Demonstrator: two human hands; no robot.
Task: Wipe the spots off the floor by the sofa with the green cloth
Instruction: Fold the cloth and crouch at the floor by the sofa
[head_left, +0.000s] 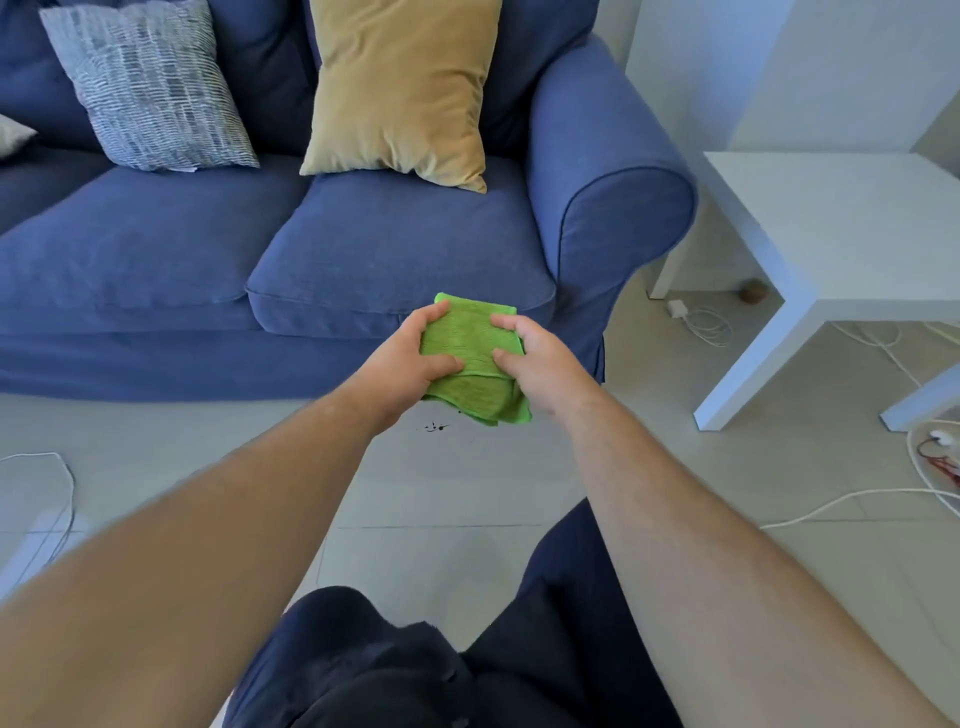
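Note:
A folded green cloth (470, 338) is held up in the air in front of the blue sofa (363, 249). My left hand (410, 364) grips its left side and my right hand (540, 364) grips its right side, thumbs on top. Small dark spots (434, 427) mark the pale tiled floor (441, 493) just below the cloth, close to the sofa's front skirt. The lower folds of the cloth hang down between my hands.
A patterned grey cushion (150, 88) and a tan cushion (400, 88) lean on the sofa back. A white side table (841, 234) stands to the right, with white cables (857, 499) and a charger (676, 308) on the floor. Another cable (62, 467) lies at left. My dark-clothed legs fill the bottom.

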